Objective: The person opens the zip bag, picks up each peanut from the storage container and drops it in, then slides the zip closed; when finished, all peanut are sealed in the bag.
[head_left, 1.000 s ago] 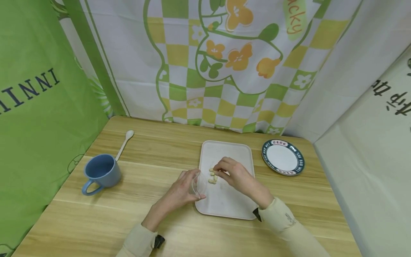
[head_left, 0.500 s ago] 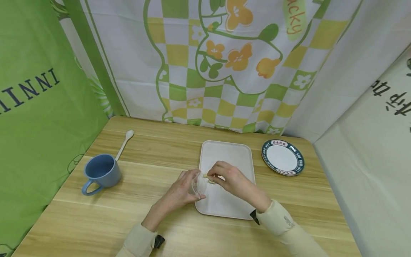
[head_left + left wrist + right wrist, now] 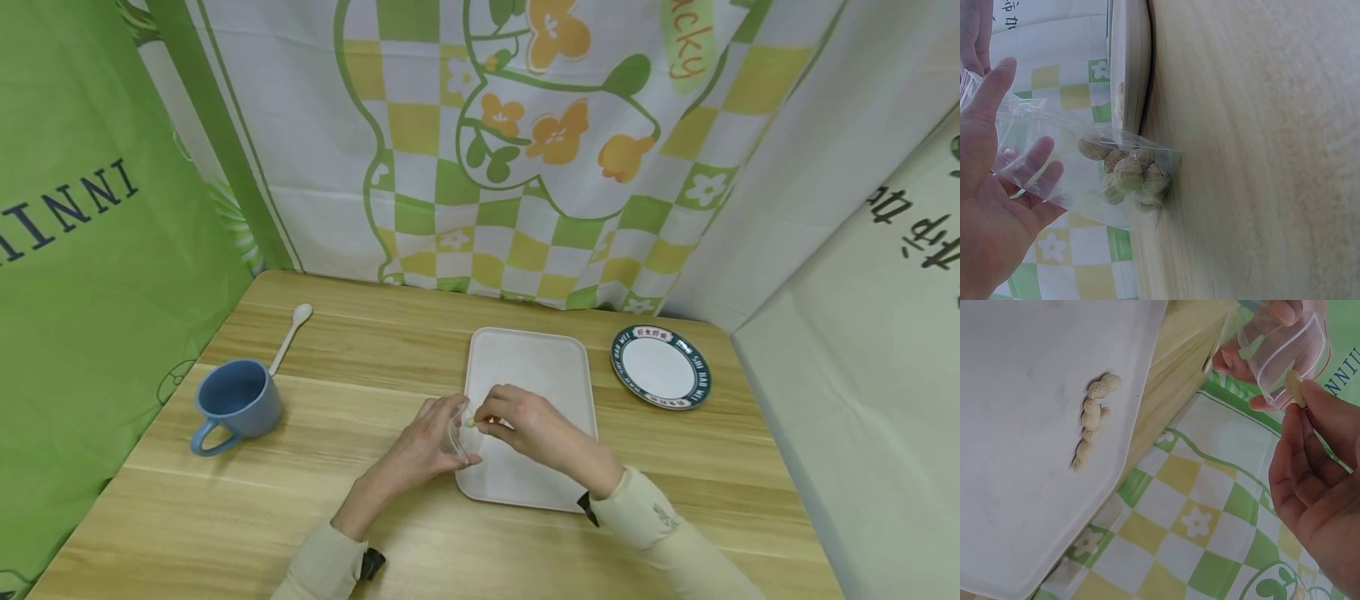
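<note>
My left hand (image 3: 427, 442) holds a clear zip bag (image 3: 1075, 197) by its mouth, with thumb and fingers spread so the opening gapes. Several walnuts (image 3: 1130, 175) lie in the bottom of the bag, close by the wooden table. Between thumb and fingertips, my right hand (image 3: 1325, 469) pinches a peanut (image 3: 1295, 387) right at the bag's mouth. On the white tray (image 3: 528, 358), several more peanuts (image 3: 1091, 415) lie in a short row near one side; the right hand hides them in the head view.
A blue mug (image 3: 240, 400) stands at the left of the table, with a white spoon (image 3: 288, 342) behind it. To the right of the tray lies a plate with a dark green rim (image 3: 621, 371). Patterned curtains (image 3: 517, 242) hang behind the table.
My right hand has picked a peanut up from the tray and carried it left to the bag's mouth. My left hand and the bag have stayed in place.
</note>
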A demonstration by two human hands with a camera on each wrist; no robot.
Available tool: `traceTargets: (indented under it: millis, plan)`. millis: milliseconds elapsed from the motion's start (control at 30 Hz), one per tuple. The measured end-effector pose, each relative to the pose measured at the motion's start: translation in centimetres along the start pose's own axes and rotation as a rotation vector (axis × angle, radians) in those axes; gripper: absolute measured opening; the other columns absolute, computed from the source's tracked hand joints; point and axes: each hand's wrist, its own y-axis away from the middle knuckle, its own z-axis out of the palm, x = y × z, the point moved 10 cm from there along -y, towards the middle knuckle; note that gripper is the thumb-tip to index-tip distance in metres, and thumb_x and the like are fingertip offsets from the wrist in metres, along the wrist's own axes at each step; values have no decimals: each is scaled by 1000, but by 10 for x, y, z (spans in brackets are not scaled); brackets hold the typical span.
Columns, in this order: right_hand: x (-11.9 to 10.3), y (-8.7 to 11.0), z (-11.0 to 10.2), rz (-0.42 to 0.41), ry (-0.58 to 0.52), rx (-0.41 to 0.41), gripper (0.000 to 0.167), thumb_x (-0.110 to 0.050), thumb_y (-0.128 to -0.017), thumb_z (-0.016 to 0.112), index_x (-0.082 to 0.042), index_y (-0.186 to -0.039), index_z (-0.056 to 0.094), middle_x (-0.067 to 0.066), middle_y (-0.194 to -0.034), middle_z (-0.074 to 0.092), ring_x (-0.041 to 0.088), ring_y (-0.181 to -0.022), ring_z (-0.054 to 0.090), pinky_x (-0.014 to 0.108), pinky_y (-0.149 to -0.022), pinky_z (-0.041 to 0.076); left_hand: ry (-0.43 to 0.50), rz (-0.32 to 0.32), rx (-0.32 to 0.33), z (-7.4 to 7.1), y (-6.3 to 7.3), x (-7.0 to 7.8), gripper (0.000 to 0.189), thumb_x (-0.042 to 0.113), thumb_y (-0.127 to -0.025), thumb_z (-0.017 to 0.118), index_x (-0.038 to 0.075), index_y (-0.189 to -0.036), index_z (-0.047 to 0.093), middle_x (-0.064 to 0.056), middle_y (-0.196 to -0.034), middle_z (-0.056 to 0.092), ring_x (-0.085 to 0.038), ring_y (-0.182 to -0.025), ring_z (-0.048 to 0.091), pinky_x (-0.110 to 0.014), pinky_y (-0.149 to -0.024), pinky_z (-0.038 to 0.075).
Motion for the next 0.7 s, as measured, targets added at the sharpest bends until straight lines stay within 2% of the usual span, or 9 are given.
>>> traceTargets:
  millis: [467,600,700]
  plan:
    - [-7,-2,12,-33,59,-47,13,-4,-82,75,-9,-93,71,-1,-92,64,10,-85,61,19,-75,51,-23,14,21,-2,-1,1,82,32,-71,85,6,-136,41,-7,-126,52,-20,-112,47,-35,-86,52]
    - [2,0,5,-4,38,-18,10,-4,-83,73,-9,-92,71,-1,-91,64,10,-84,61,21,-72,52,-28,27,26,-2,0,2,83,31,-71,86,5,-135,40,-8,-123,53,-20,-112,47,-36,-87,51]
    - [18,2,-2,46,18,19,10,-3,-84,73,-10,-92,71,-2,-90,65,9,-82,61,22,-70,53,-31,32,28,-3,0,1,83,31,-71,86,5,-136,40,-9,-120,54,-20,-111,47,-36,-87,51]
